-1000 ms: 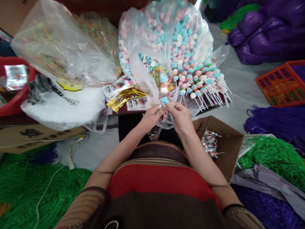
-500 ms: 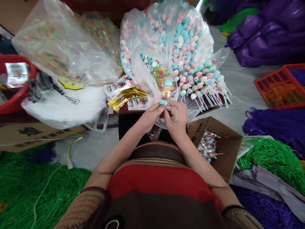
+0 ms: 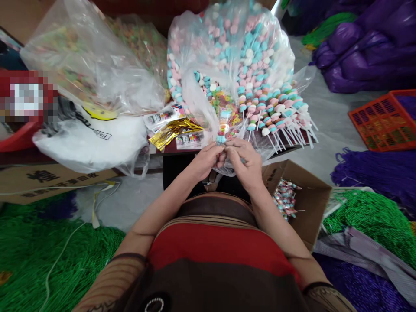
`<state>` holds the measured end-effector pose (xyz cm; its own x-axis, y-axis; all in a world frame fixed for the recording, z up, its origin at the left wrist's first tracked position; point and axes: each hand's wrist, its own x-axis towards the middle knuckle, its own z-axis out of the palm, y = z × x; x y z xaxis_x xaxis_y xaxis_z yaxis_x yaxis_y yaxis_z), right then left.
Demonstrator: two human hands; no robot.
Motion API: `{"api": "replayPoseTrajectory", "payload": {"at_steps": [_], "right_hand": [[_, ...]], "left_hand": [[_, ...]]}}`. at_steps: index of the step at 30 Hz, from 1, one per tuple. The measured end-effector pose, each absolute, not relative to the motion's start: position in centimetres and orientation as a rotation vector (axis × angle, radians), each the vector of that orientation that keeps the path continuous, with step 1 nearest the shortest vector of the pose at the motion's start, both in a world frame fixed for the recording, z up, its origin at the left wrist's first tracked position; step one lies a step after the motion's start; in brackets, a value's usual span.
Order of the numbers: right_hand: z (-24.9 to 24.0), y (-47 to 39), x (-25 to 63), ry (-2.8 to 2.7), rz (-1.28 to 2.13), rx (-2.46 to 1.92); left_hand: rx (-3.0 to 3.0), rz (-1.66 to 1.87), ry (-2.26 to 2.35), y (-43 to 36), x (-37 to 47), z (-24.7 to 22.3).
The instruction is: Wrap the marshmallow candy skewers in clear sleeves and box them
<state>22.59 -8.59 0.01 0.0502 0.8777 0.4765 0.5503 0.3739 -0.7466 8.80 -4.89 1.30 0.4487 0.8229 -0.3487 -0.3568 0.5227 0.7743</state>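
A candy skewer [image 3: 224, 119] in a clear wrapper points away from me above the table edge, with pale blue and colourful sweets inside. My left hand [image 3: 207, 161] pinches its lower end between thumb and fingers. Close against it, my right hand [image 3: 245, 161] has its thumb and fingers closed on the same gathered end; what exactly lies between the fingertips is hidden. Gold twist ties [image 3: 173, 132] and printed wrappers [image 3: 188, 141] lie left of the hands. Several marshmallow skewers [image 3: 276, 108] on white sticks lie to the right.
Behind stands a big clear bag of marshmallows [image 3: 256, 47], with a bag of gummy candy [image 3: 58, 52] to its left. A white plastic bag [image 3: 87, 145] and a red basin [image 3: 26, 130] are at left. An open carton [image 3: 308, 203] holding wrapped candies stands low right, near an orange crate [image 3: 373, 125].
My right hand has shifted slightly right and its fingers have moved at the wrapper's lower end. The left hand keeps its pinch. The view has shifted slightly.
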Motion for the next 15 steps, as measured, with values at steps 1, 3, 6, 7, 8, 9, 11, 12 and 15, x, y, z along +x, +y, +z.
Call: {"api": "replayPoseTrajectory", "payload": {"at_steps": [1, 3, 6, 7, 8, 9, 11, 12, 15], "right_hand": [[0.2, -8.6, 22.8, -1.542, 0.437, -1.313], [0.3, -8.4, 23.0, -1.378, 0.496, -1.352], [-0.2, -8.0, 22.9, -1.19, 0.806, -1.359], [-0.3, -7.9, 22.8, -1.14, 0.96, -1.343], [-0.4, -7.8, 22.7, -1.096, 1.103, -1.317], [-0.4, -7.8, 22.6, -1.055, 1.213, -1.285], [-0.2, -7.8, 22.4, -0.986, 1.328, -1.219], [-0.1, -7.8, 22.3, -0.951, 1.349, -1.19], [0.3, -7.9, 22.0, -0.86, 1.407, -1.149]], "left_hand": [[0.694, 0.793, 0.802, -4.9, 8.8, 1.4], [0.72, 0.77, 0.801, -5.1, 8.8, 1.6], [0.738, 0.736, 0.794, -5.2, 8.8, 1.4], [0.742, 0.721, 0.785, -5.2, 8.8, 1.3], [0.748, 0.703, 0.773, -5.2, 8.7, 1.2], [0.753, 0.679, 0.761, -5.3, 8.6, 1.1], [0.764, 0.622, 0.74, -5.3, 8.4, 1.0], [0.765, 0.599, 0.732, -5.3, 8.3, 0.9], [0.755, 0.555, 0.721, -5.4, 8.3, 0.9]]}}
